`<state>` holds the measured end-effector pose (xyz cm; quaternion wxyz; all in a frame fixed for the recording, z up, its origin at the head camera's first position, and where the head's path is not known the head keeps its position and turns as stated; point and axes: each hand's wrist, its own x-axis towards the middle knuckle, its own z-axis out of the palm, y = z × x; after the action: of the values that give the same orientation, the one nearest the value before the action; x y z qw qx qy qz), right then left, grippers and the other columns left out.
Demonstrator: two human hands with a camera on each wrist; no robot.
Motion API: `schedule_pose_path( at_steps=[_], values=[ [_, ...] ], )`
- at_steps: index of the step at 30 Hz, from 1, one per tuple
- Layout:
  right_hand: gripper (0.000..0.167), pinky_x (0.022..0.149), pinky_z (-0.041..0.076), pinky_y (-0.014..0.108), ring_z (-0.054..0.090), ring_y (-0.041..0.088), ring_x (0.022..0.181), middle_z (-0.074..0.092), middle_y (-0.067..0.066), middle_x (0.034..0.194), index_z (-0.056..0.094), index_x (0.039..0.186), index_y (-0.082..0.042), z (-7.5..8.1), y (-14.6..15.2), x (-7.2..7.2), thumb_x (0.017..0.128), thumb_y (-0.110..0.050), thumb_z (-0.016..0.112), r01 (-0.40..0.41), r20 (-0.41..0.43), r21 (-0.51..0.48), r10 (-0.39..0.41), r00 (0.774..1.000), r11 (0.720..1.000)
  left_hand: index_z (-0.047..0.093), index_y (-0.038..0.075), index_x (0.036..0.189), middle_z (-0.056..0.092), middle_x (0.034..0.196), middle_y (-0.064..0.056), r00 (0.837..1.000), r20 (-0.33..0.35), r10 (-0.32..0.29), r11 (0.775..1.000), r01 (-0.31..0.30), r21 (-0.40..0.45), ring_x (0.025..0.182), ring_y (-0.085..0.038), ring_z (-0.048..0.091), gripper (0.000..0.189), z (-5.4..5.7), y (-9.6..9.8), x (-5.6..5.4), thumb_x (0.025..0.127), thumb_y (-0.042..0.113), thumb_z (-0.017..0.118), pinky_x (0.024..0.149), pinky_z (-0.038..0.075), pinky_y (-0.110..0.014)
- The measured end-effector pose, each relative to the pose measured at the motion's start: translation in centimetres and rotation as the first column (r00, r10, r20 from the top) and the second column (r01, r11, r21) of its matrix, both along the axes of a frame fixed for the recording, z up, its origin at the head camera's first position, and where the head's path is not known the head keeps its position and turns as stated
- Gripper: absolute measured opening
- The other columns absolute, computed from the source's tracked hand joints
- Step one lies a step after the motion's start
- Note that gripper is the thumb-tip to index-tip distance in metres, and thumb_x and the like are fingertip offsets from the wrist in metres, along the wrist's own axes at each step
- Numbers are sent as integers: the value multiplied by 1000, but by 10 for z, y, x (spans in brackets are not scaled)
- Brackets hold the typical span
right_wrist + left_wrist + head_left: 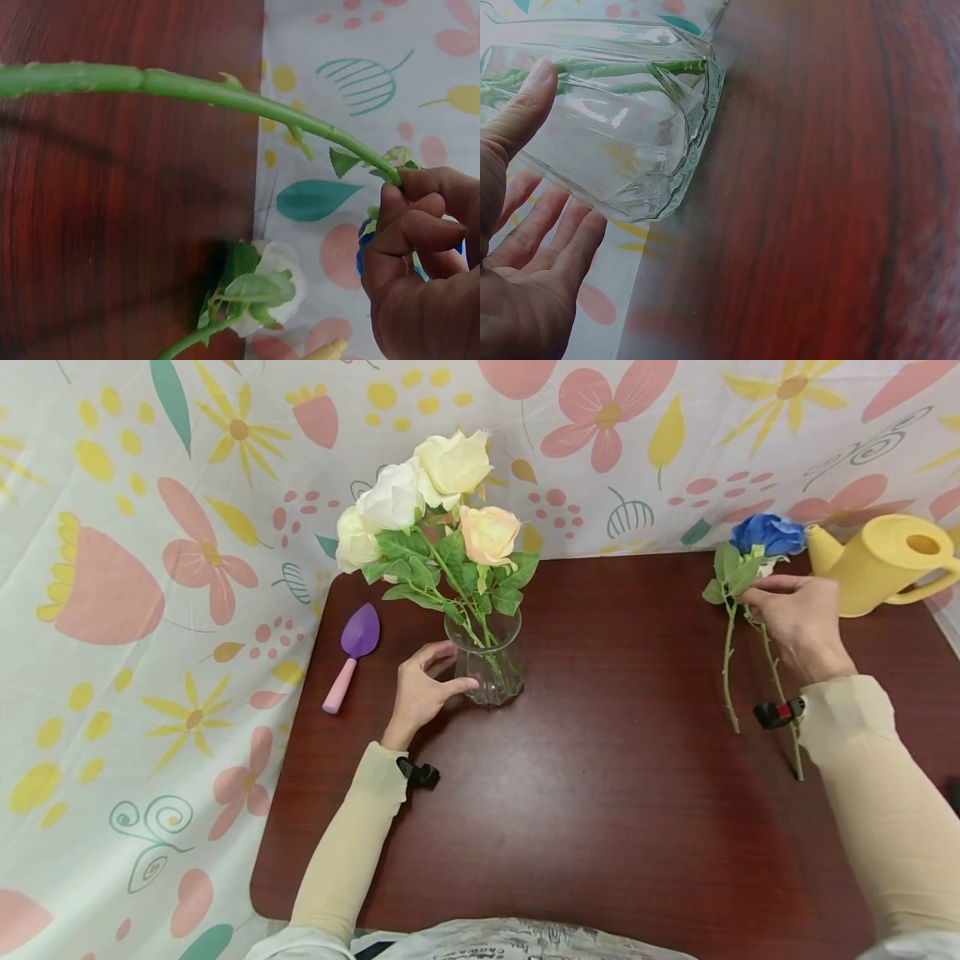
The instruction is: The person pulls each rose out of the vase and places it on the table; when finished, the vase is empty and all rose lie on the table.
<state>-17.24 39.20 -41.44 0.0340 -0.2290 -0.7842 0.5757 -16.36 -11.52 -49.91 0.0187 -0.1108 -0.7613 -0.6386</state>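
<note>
My left hand (426,687) cups the side of a clear glass vase (491,672), its thumb on the near side and its fingers at the left and behind. White and cream roses (390,497) and a peach rose (490,535) stand in the vase, their green stems (630,71) visible through the glass. At the right, my right hand (798,618) pinches a green rose stem (202,91) between thumb and index finger, just below a blue rose (767,533). A white rose (277,285) lies on the table below that hand, mostly hidden in the head view.
A yellow watering can (877,564) stands beside my right hand at the back right. A trowel with a purple blade (361,631) and pink handle lies left of the vase. The dark wooden table (600,793) meets a flower-printed cloth (217,710) at the back and left.
</note>
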Motion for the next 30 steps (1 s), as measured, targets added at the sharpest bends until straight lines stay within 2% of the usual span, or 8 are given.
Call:
schedule_pose_path(
  at_steps=[9, 14, 22, 30],
  values=[
    [25, 45, 40, 24, 52, 2, 55, 67, -24, 64, 81, 83, -44, -17, 13, -3, 100, -25, 79, -109, 67, 130, 101, 993, 985, 71, -7, 134, 72, 131, -30, 1000, 6, 1, 1000, -1, 1, 127, -44, 70, 66, -1, -1, 0, 73, -7, 97, 113, 64, -49],
    [30, 49, 45, 21, 57, -2, 60, 66, -28, 63, 76, 79, -49, -27, 18, -6, 101, -28, 77, -153, 99, 209, 135, 986, 966, 71, -7, 134, 72, 132, -30, 1000, 18, 0, 1000, 0, 3, 128, -44, 70, 65, 0, -1, 0, 74, -8, 97, 114, 63, -48],
    [42, 59, 55, 12, 61, -8, 66, 64, -33, 67, 70, 73, -53, -35, 20, -9, 105, -25, 72, -189, 116, 214, 167, 979, 958, 70, -8, 134, 71, 132, -29, 999, 34, -2, 1000, 2, 6, 129, -44, 70, 65, 1, 0, 1, 74, -8, 96, 114, 62, -49],
    [37, 60, 58, 14, 64, -6, 68, 68, -32, 69, 75, 75, -49, -49, 24, -14, 103, -25, 76, -195, 125, 188, 173, 977, 963, 70, -8, 134, 71, 132, -28, 1000, 29, -1, 1000, 1, 4, 128, -41, 70, 65, -1, -1, 0, 74, -9, 96, 114, 63, -48]
  ],
)
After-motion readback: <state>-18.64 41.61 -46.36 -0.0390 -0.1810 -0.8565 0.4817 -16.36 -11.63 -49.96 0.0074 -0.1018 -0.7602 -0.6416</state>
